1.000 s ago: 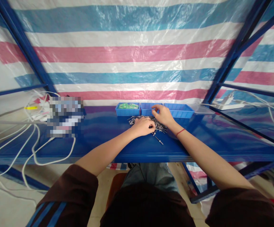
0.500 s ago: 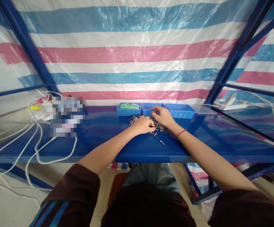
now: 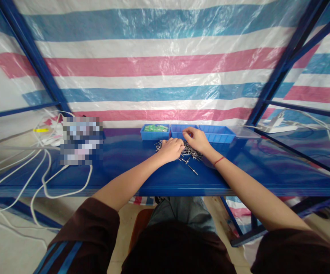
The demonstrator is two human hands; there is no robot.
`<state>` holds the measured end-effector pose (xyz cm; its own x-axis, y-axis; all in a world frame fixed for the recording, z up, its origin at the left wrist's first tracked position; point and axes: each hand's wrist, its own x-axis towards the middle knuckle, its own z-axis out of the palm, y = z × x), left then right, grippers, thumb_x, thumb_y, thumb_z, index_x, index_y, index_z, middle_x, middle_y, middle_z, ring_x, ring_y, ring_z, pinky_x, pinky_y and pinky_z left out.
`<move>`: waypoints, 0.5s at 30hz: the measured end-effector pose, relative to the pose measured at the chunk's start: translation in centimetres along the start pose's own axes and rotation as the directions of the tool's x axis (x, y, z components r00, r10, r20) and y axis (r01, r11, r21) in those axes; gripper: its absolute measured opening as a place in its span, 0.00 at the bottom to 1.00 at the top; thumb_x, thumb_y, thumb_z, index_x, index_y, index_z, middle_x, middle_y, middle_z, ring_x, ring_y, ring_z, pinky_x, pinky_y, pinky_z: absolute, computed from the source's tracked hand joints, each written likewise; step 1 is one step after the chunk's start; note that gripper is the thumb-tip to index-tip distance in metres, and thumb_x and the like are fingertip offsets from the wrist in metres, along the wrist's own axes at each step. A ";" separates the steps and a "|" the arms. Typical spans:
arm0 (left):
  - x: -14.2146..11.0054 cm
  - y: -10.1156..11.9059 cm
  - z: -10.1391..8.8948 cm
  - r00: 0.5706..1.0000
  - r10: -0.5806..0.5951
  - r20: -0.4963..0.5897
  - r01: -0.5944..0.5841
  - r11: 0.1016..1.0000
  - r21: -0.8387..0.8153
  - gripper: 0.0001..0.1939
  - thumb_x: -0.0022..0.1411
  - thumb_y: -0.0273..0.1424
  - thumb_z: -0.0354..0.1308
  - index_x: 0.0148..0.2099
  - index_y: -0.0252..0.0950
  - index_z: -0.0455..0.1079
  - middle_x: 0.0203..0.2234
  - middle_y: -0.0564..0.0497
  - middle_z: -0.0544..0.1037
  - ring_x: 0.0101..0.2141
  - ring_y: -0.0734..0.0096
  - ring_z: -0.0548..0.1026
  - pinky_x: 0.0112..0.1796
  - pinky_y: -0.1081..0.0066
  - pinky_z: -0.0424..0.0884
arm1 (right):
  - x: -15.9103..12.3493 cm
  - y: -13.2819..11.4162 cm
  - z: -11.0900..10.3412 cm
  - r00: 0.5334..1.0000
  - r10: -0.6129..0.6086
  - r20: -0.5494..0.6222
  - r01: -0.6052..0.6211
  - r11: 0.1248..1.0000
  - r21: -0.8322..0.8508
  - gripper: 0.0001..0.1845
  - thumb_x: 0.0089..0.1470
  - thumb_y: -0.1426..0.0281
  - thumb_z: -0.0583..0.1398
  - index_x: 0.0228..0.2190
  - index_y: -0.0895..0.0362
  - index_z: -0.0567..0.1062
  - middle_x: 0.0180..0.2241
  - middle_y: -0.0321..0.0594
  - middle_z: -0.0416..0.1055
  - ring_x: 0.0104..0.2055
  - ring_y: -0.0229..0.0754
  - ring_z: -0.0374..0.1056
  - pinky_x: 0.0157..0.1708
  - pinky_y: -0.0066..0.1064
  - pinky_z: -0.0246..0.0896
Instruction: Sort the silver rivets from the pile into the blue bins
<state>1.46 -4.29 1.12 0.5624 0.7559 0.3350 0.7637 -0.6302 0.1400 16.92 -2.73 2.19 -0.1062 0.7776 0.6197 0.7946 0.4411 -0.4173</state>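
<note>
A pile of small metal pins [image 3: 188,152] lies on the blue shelf top [image 3: 142,167] in front of three blue trays. My left hand [image 3: 171,148] rests on the left side of the pile, fingers curled down onto the pins. My right hand [image 3: 195,139] is over the back of the pile, fingers pinched together near the edge of the middle blue tray [image 3: 177,131]; what they pinch is too small to name. One pin [image 3: 192,170] lies apart, nearer to me. A red band circles my right wrist.
The left blue tray [image 3: 154,132] holds green pieces; the right blue tray [image 3: 217,133] stands beside a clear lid [image 3: 244,132]. White cables [image 3: 39,171] trail off the shelf's left side near a blurred box [image 3: 81,140]. Blue frame posts rise on both sides before a striped tarp.
My left hand has slid a little up and to the right onto the pile. My right hand stays near the middle tray, shifting slightly.
</note>
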 end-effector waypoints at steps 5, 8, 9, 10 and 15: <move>0.5 -0.9 -1.1 0.984 -0.067 -0.163 0.045 0.990 -0.135 0.08 0.68 0.32 0.46 0.40 0.38 0.66 0.39 0.50 0.77 0.43 0.63 0.73 0.45 0.60 0.63 | -0.4 -0.7 -0.4 0.993 -0.089 0.075 0.081 0.991 0.110 0.23 0.59 0.58 0.49 0.25 0.58 0.74 0.22 0.37 0.71 0.26 0.38 0.63 0.28 0.29 0.54; 0.7 -1.8 -1.3 0.965 -0.087 -0.249 0.028 0.972 -0.232 0.05 0.66 0.31 0.50 0.39 0.38 0.67 0.37 0.51 0.77 0.41 0.66 0.74 0.43 0.65 0.64 | -0.6 -1.0 -0.2 0.989 -0.109 0.100 0.095 0.986 0.137 0.19 0.58 0.61 0.50 0.27 0.58 0.75 0.24 0.37 0.72 0.27 0.39 0.64 0.29 0.29 0.54; 0.8 -2.0 -1.2 0.958 -0.090 -0.274 0.012 0.962 -0.272 0.04 0.65 0.30 0.51 0.39 0.38 0.67 0.37 0.52 0.77 0.40 0.68 0.74 0.42 0.66 0.65 | -0.6 -1.0 -0.1 0.989 -0.108 0.102 0.093 0.985 0.142 0.18 0.58 0.62 0.51 0.28 0.58 0.75 0.24 0.37 0.72 0.27 0.39 0.64 0.29 0.29 0.55; 0.9 -2.3 -1.0 0.951 -0.093 -0.295 -0.007 0.947 -0.321 0.03 0.64 0.29 0.53 0.39 0.37 0.67 0.36 0.52 0.77 0.39 0.69 0.74 0.42 0.67 0.66 | -0.6 -1.0 0.0 0.989 -0.104 0.103 0.088 0.984 0.152 0.17 0.57 0.62 0.51 0.29 0.58 0.75 0.25 0.38 0.72 0.27 0.39 0.65 0.30 0.29 0.55; 1.4 -2.5 -0.3 0.917 -0.191 -0.350 -0.050 0.816 -0.576 0.06 0.60 0.26 0.57 0.42 0.35 0.67 0.36 0.50 0.77 0.36 0.72 0.75 0.41 0.70 0.69 | -0.3 -0.7 0.4 0.990 -0.081 0.114 0.047 0.959 0.280 0.16 0.56 0.62 0.52 0.29 0.59 0.74 0.28 0.40 0.73 0.30 0.40 0.66 0.33 0.30 0.58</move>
<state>0.21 -1.71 1.49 0.2587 0.7517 0.6067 0.4123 -0.6539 0.6344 16.17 -3.07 2.04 -0.2379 0.7850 0.5720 0.5895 0.5847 -0.5573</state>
